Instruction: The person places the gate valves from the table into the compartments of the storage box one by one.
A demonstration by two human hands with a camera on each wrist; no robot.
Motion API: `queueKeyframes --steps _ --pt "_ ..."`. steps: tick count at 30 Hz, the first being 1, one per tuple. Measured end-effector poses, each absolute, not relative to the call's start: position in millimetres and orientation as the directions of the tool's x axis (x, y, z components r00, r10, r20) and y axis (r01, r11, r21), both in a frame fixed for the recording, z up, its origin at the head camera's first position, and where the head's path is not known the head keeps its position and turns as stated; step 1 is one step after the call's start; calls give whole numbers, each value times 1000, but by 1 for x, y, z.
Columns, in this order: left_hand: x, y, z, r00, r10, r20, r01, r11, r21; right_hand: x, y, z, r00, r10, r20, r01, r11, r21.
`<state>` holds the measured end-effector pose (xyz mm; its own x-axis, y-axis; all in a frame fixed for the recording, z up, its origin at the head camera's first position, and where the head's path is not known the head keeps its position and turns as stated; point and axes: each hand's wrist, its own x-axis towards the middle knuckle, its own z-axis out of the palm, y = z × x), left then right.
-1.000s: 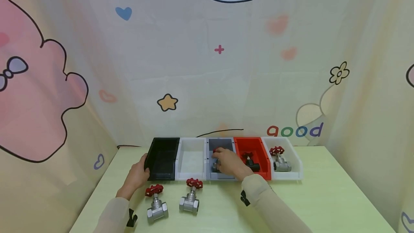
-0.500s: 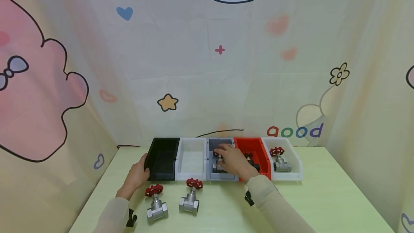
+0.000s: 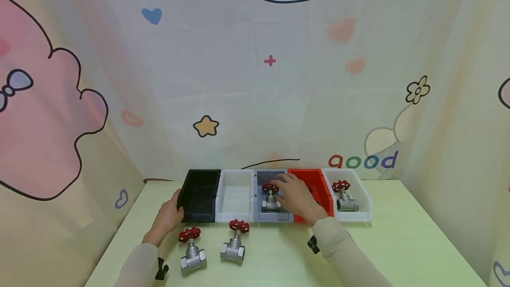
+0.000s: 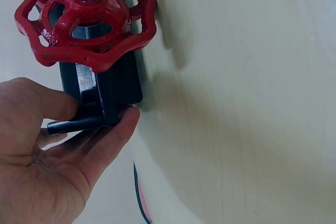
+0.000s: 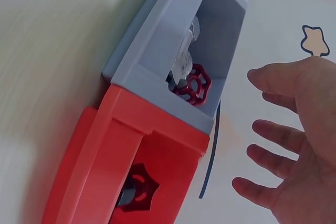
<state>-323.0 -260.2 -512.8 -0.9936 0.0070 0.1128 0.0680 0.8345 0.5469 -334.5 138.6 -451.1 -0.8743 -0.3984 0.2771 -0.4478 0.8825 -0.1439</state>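
My left hand (image 3: 166,216) grips the left wall of the black bin (image 3: 201,189), its thumb on one side and fingers on the other in the left wrist view. A silver valve (image 3: 271,203) with a red handwheel sits in the grey bin (image 3: 264,176). Just right of that valve, above the grey and red bins, is my right hand (image 3: 296,196). Its fingers (image 5: 273,132) are spread and hold nothing in the right wrist view. Two more red-handled silver valves, one on the left (image 3: 193,258) and one beside it (image 3: 233,250), lie on the table before the bins.
The bins stand joined in a row. A white bin (image 3: 237,194) sits between black and grey. The red bin (image 5: 168,166) holds a dark valve with a red handwheel (image 5: 140,188). The rightmost white bin (image 3: 365,203) holds a silver valve (image 3: 347,203). A printed curtain hangs behind.
My right hand has let go of the valve in the grey bin and moved right and slightly up, leaving the valve in plain sight. My left hand has stayed on the black bin.
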Motion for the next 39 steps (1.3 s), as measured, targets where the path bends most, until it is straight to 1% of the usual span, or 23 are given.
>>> queueKeyframes --steps 5,11,18,24,33,39 --pt "-323 -261 -515 -995 -3 96 50 836 546 -332 145 -448 -882 -380 278 -434 885 -169" --pt "-323 -261 -515 -995 3 100 57 836 545 -331 155 -449 -894 -349 282 -408 893 -188" --pt "-322 -262 -515 -995 3 98 56 836 546 -332 170 -453 -886 -349 306 -413 894 -176" --pt "-322 -261 -513 -994 8 108 65 838 542 -330 180 -451 -872 -337 355 -418 890 -182" --pt "-321 -260 -512 -995 4 99 58 838 543 -328 196 -451 -907 -284 311 -346 924 -162" --pt "-322 -260 -512 -995 6 96 57 835 548 -326 204 -450 -920 -255 297 -317 931 -180"
